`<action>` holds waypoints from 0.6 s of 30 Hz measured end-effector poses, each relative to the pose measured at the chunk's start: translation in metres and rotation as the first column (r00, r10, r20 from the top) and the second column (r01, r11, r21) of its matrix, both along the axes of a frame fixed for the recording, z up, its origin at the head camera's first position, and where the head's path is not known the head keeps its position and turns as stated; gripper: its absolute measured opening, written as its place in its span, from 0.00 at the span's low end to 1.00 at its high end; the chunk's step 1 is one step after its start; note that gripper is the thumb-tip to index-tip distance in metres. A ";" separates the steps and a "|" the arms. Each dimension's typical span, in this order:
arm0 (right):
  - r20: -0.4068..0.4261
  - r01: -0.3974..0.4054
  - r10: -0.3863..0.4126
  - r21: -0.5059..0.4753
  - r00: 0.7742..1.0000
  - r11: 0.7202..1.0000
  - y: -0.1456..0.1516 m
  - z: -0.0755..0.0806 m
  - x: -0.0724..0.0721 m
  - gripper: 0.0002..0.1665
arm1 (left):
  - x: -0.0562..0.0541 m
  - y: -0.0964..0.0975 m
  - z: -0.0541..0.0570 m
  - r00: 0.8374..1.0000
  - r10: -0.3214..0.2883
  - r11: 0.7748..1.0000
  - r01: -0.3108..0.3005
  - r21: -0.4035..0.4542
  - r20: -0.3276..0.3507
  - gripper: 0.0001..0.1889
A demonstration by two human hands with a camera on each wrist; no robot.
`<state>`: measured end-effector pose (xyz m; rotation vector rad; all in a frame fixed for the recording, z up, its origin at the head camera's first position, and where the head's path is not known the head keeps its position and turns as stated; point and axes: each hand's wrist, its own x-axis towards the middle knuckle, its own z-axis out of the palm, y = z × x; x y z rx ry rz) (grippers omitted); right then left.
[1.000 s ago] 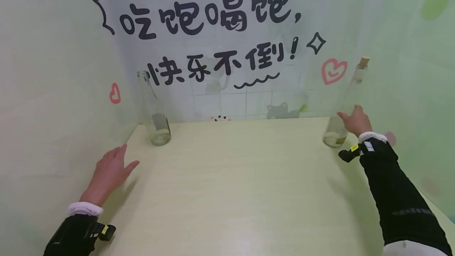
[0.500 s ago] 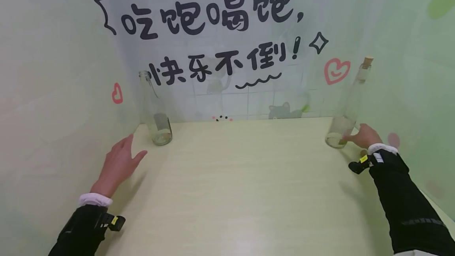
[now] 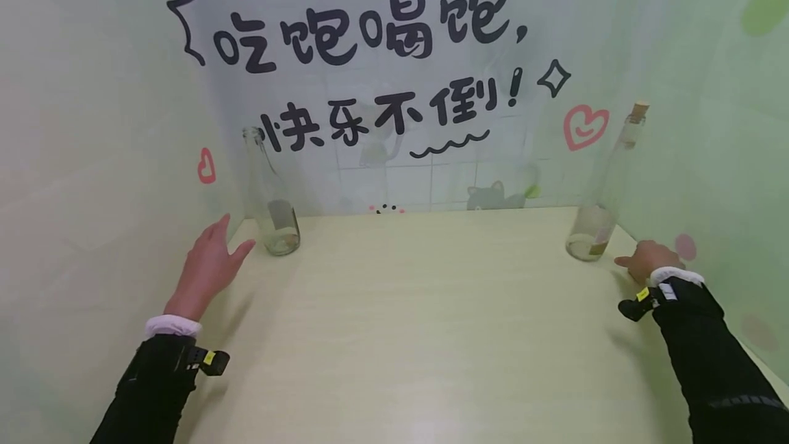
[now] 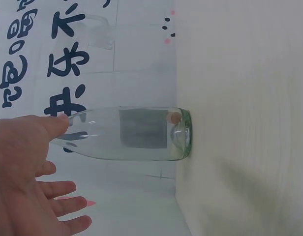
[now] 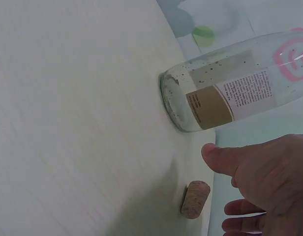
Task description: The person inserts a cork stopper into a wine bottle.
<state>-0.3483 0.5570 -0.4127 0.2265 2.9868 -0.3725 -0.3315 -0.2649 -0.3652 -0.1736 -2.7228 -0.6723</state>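
Observation:
My left hand (image 3: 209, 262) hovers to the front left of an uncorked clear glass bottle (image 3: 280, 218), fingers spread and holding nothing. In the left wrist view the thumb overlaps the bottle's neck; contact cannot be told there, but the head view shows a gap. At the right stands a second clear bottle (image 3: 596, 221), a cork stopper (image 3: 640, 109) in its mouth. Beside its base is my right hand (image 3: 650, 262), thumb out and other fingers loosely bent around nothing. A loose cork (image 5: 196, 199) lies on the table near that hand; the hand hides it in the head view.
Both bottles stand upright near the back of the pale table (image 3: 425, 321). A printed backdrop (image 3: 370, 177) rises behind it, with side panels close to each arm. The right bottle bears a label (image 5: 230, 103).
My right hand has moved down and right, away from the corked bottle toward the loose cork. My left hand has moved up and slightly right, closer to the uncorked bottle.

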 end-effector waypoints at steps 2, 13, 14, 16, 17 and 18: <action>-0.014 0.007 -0.007 0.010 1.000 1.000 0.000 -0.004 0.003 0.30 | -0.003 0.003 0.002 1.000 0.000 1.000 0.000 0.012 0.002 0.44; -0.068 -0.011 0.011 0.013 0.998 1.000 0.004 -0.018 0.006 0.28 | -0.023 0.017 0.009 1.000 0.008 0.997 -0.009 0.075 0.015 0.44; -0.073 -0.012 0.012 0.007 0.997 1.000 0.003 -0.017 0.007 0.27 | -0.025 0.018 0.010 1.000 0.008 0.997 -0.009 0.081 0.014 0.45; -0.087 -0.023 0.022 -0.003 0.996 1.000 0.000 -0.016 0.011 0.26 | -0.029 0.020 0.012 1.000 0.003 0.995 -0.003 0.096 0.009 0.45; -0.090 -0.023 0.022 -0.011 0.996 1.000 -0.002 -0.015 0.013 0.25 | -0.032 0.021 0.013 1.000 -0.001 0.994 0.000 0.107 0.010 0.45; -0.093 -0.022 0.020 -0.016 0.995 1.000 -0.004 -0.015 0.016 0.25 | -0.034 0.023 0.014 1.000 -0.003 0.993 0.002 0.115 0.010 0.45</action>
